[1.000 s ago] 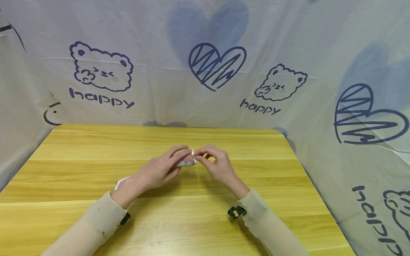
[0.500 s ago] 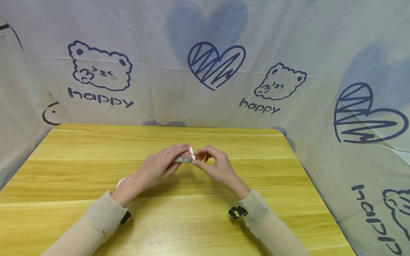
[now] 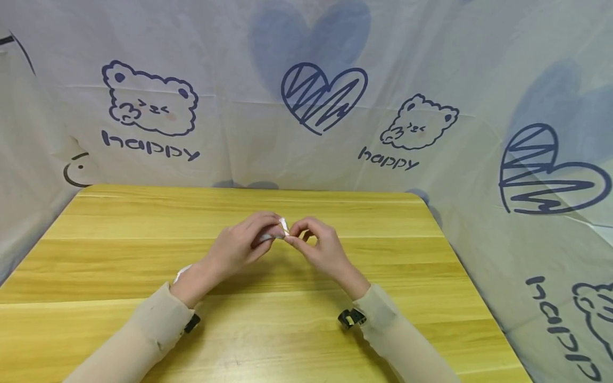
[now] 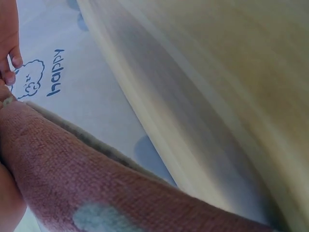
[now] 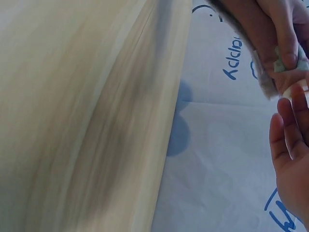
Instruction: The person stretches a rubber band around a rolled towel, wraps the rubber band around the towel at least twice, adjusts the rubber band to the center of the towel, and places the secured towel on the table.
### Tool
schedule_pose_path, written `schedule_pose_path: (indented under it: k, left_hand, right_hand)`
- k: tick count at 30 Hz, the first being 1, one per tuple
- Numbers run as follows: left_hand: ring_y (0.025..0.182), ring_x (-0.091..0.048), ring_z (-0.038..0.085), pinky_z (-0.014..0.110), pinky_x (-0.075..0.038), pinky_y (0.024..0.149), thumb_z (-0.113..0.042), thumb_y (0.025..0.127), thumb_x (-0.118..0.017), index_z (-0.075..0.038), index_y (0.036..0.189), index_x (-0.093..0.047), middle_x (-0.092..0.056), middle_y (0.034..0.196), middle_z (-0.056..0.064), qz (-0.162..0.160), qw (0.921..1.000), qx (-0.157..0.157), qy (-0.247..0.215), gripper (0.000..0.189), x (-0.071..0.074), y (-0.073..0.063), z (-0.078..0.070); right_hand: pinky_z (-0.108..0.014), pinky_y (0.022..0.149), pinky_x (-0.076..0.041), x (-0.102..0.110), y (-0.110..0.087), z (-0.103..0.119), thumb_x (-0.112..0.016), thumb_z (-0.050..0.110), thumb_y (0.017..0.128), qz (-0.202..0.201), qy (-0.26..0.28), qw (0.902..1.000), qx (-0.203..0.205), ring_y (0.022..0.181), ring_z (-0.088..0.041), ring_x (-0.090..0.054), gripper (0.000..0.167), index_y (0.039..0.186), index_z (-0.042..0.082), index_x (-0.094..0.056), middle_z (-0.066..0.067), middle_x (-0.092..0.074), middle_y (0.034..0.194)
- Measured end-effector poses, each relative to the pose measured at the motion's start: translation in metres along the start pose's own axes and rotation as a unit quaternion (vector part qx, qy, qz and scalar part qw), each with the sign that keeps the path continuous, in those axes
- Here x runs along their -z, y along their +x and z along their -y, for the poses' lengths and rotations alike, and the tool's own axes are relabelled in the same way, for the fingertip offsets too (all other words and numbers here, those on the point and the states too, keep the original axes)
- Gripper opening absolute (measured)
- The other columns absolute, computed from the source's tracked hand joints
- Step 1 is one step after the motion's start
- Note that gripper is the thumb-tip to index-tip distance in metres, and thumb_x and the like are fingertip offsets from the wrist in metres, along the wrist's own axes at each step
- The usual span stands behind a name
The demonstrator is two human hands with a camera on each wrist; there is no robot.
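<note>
A pink fuzzy towel with pale green spots and white edging is bunched lengthwise above the table. My left hand grips it near one end, fingers curled over it; its other end shows white beyond my left wrist. In the left wrist view the pink towel runs along the lower part. My right hand meets the white-edged end, thumb and forefinger pinching a thin yellowish strand there. In the right wrist view, the fingers of my right hand are close to the towel's tip.
Beneath both hands lies a wood-grain table. A pale cloth curtain printed with bears and hearts hangs behind it and down the right side. Black straps sit at the sleeve cuffs.
The towel's white-edged end has shifted slightly left and up and shows less between the hands. My right thumb and forefinger have parted, then closed together again at that end.
</note>
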State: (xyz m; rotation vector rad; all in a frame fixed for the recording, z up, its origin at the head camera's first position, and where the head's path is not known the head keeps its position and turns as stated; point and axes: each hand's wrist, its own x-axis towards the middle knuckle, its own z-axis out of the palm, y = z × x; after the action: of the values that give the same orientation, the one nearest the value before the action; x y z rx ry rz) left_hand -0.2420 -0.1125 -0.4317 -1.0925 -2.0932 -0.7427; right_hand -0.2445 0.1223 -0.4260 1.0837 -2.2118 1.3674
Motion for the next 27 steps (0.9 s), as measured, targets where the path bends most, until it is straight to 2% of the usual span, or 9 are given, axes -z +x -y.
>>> schedule_pose_path:
  k: [4, 6, 12, 14, 16, 20, 24, 27]
  left_hand:
    - [0.096, -0.072, 0.026, 0.038, -0.059, 0.061, -0.002, 0.087, -0.071, -0.004, 0.124, -0.065, -0.069, 0.123, 0.01, -0.018, 0.9997, -0.006, -0.013, 0.038, 0.001, 0.0, 0.0]
    - [0.099, -0.072, 0.026, 0.038, -0.061, 0.066, -0.001, 0.088, -0.07, -0.003, 0.124, -0.065, -0.07, 0.122, 0.01, -0.023, 0.9994, -0.004, -0.025, 0.037, 0.001, 0.001, 0.0]
    - [0.1, -0.072, 0.028, 0.037, -0.061, 0.081, 0.004, 0.087, -0.069, 0.001, 0.123, -0.063, -0.07, 0.12, 0.015, -0.058, 0.9967, 0.01, -0.056, 0.037, 0.005, 0.002, 0.0]
    - [0.101, -0.072, 0.029, 0.034, -0.06, 0.084, 0.005, 0.087, -0.069, 0.002, 0.123, -0.062, -0.069, 0.119, 0.016, -0.076, 0.9954, 0.014, -0.057, 0.036, 0.006, 0.003, 0.002]
    - [0.103, -0.071, 0.031, 0.033, -0.059, 0.087, 0.005, 0.088, -0.068, 0.003, 0.122, -0.062, -0.069, 0.118, 0.016, -0.091, 0.994, 0.015, -0.058, 0.034, 0.008, 0.004, 0.003]
    - [0.102, -0.07, 0.031, 0.034, -0.059, 0.086, 0.004, 0.089, -0.067, 0.004, 0.119, -0.063, -0.069, 0.114, 0.016, -0.116, 0.9922, 0.022, -0.038, 0.03, 0.01, 0.005, 0.006]
    - [0.099, -0.07, 0.031, 0.041, -0.061, 0.081, 0.006, 0.09, -0.07, 0.005, 0.118, -0.061, -0.068, 0.112, 0.017, -0.124, 0.9913, 0.043, -0.01, 0.03, 0.011, 0.006, 0.008]
    - [0.098, -0.069, 0.031, 0.044, -0.061, 0.079, 0.007, 0.089, -0.072, 0.004, 0.119, -0.061, -0.067, 0.111, 0.019, -0.126, 0.9898, 0.067, -0.002, 0.031, 0.011, 0.006, 0.009]
  right_hand:
    - [-0.033, 0.064, -0.051, 0.002, 0.001, 0.0, -0.076, 0.001, 0.093, 0.023, -0.021, 0.9992, 0.023, 0.074, -0.02, -0.057, 0.011, 0.096, 0.006, -0.067, -0.005, -0.065, 0.089]
    - [-0.034, 0.065, -0.049, 0.004, 0.002, -0.001, -0.075, 0.002, 0.094, 0.034, -0.031, 0.9984, 0.032, 0.074, -0.023, -0.055, 0.01, 0.095, 0.007, -0.067, -0.005, -0.064, 0.09]
    - [-0.04, 0.073, -0.055, 0.009, 0.0, -0.002, -0.073, 0.01, 0.095, 0.071, -0.052, 0.9954, 0.04, 0.098, -0.023, -0.062, 0.007, 0.094, 0.01, -0.067, -0.007, -0.07, 0.111]
    - [-0.042, 0.074, -0.056, 0.009, -0.001, -0.004, -0.073, 0.011, 0.095, 0.084, -0.046, 0.9942, 0.049, 0.1, -0.022, -0.063, 0.007, 0.098, 0.01, -0.066, -0.008, -0.069, 0.116]
    - [-0.042, 0.074, -0.057, 0.01, -0.002, -0.005, -0.071, 0.011, 0.096, 0.098, -0.032, 0.9927, 0.062, 0.096, -0.022, -0.064, 0.01, 0.104, 0.009, -0.066, -0.009, -0.068, 0.116]
    - [-0.039, 0.074, -0.057, 0.011, -0.006, -0.002, -0.07, 0.014, 0.098, 0.136, -0.018, 0.9875, 0.077, 0.086, -0.02, -0.063, 0.02, 0.116, 0.008, -0.065, -0.008, -0.064, 0.113]
    - [-0.032, 0.076, -0.056, 0.011, -0.01, 0.005, -0.066, 0.029, 0.104, 0.171, -0.04, 0.9808, 0.085, 0.084, -0.015, -0.059, 0.024, 0.119, 0.01, -0.066, -0.006, -0.062, 0.115]
    - [-0.027, 0.075, -0.053, 0.011, -0.013, 0.012, -0.06, 0.037, 0.106, 0.185, -0.058, 0.9751, 0.107, 0.083, -0.014, -0.057, 0.029, 0.118, 0.012, -0.067, -0.007, -0.058, 0.115]
